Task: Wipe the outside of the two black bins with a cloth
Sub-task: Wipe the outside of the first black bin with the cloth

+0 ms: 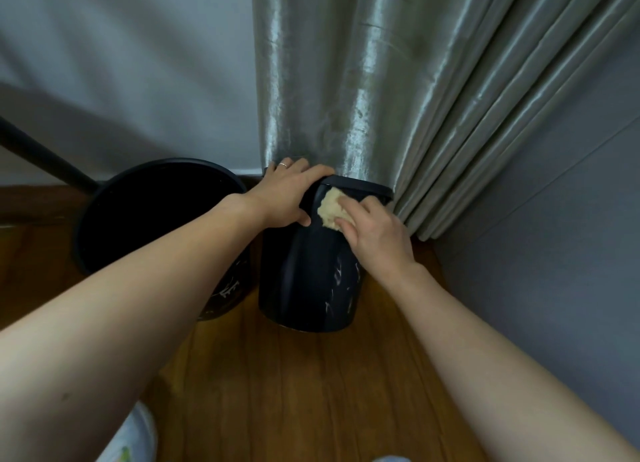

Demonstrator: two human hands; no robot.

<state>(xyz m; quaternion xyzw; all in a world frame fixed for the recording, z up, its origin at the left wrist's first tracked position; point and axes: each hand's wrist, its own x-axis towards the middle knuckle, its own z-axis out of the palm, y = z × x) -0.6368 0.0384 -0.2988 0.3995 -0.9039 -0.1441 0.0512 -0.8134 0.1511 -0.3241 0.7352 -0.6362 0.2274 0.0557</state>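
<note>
Two black bins stand on the wooden floor. The right bin (308,281) is upright against the curtain, with pale marks low on its side. My left hand (289,194) grips its rim from the left, thumb down the side. My right hand (377,233) presses a beige cloth (334,208) flat against the bin's upper side just under the rim. The left bin (152,219) is tipped toward me, its dark inside showing, and my left forearm hides part of it.
A shiny grey curtain (346,80) hangs behind the right bin and drapes onto its rim. A grey wall panel (554,253) closes in on the right. A dark pole (41,156) slants in at the left. A white shoe (135,437) shows at the bottom.
</note>
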